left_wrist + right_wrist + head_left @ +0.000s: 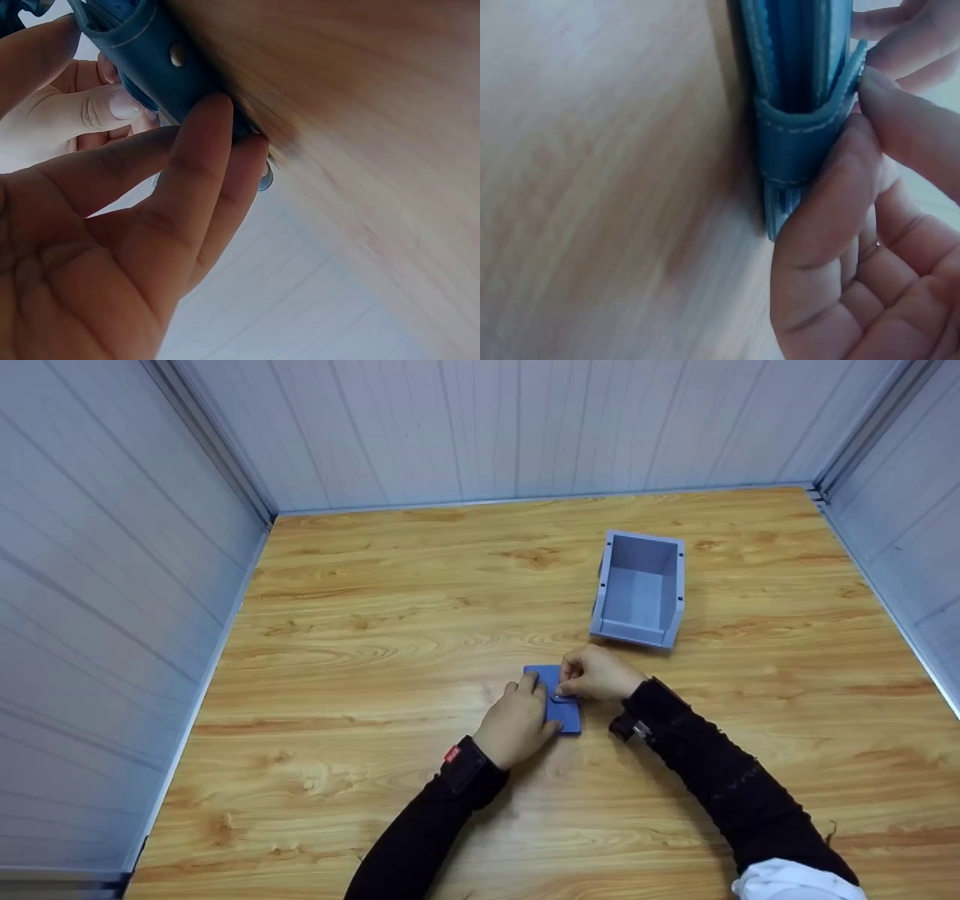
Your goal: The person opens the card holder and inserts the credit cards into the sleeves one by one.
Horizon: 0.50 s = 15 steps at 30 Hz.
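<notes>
A blue wallet (568, 721) with pale edge stitching lies on the wooden table, its layers visible edge-on in the right wrist view. My left hand (516, 725) holds it along its left side, fingers at the far edge and thumb at the near one. A short closing strap (799, 150) wraps round the wallet's right edge. My right hand (604, 673) pinches the strap's free end between thumb and fingers. In the left wrist view a round metal snap (178, 54) shows on the wallet's side, with left fingertips just beside it.
An open grey-blue plastic bin (634, 636) stands on the table (375, 607) beyond my right hand. Pale panel walls (480, 435) enclose the table at the back and both sides.
</notes>
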{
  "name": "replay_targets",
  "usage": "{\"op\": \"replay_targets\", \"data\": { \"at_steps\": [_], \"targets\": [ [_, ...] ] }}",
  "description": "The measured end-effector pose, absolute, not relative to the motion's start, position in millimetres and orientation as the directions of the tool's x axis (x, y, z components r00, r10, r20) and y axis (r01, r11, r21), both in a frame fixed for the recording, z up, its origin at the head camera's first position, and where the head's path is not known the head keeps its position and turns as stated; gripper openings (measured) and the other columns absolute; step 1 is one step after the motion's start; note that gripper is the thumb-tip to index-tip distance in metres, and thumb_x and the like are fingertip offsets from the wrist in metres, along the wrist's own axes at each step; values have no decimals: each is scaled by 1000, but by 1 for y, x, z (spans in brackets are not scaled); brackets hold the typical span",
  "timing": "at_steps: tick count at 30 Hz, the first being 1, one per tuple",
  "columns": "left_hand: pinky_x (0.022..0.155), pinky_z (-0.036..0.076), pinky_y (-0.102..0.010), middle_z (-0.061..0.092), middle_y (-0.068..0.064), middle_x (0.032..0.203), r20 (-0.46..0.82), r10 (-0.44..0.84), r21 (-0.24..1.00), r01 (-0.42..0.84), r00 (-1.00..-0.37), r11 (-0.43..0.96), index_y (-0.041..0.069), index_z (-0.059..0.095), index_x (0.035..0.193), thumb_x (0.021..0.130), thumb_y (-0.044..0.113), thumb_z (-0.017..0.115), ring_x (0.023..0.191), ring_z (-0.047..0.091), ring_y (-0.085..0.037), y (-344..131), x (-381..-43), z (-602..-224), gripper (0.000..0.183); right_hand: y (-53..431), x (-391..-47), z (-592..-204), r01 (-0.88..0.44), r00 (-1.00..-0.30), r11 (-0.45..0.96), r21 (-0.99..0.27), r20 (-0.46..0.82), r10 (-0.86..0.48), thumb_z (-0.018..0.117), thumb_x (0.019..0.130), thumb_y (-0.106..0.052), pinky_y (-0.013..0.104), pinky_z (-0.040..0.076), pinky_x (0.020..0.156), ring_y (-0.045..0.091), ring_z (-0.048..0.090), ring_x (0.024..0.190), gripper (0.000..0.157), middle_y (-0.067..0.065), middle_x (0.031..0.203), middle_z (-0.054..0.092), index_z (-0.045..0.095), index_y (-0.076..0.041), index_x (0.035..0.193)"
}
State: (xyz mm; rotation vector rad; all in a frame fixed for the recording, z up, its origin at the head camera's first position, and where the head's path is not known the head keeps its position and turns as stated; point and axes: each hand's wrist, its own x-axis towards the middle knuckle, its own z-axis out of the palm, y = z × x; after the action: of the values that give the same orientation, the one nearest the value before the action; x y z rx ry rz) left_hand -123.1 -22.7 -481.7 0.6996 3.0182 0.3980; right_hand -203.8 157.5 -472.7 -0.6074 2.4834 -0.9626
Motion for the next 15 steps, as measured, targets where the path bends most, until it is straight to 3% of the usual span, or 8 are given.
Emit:
{"op": "replay_targets", "data": {
  "at_steps": [15],
  "targets": [
    [81, 56, -38, 51, -19, 138, 26, 403, 316, 390, -915, 865, -5, 53, 135, 85, 42, 73, 104, 58, -32, -24, -122, -478, 72, 157, -204, -471, -247, -813, 654, -715, -214, -541, 77, 82, -15, 20, 40, 54, 7, 50, 59, 15, -5, 67, 58, 65, -9, 76]
  ]
}}
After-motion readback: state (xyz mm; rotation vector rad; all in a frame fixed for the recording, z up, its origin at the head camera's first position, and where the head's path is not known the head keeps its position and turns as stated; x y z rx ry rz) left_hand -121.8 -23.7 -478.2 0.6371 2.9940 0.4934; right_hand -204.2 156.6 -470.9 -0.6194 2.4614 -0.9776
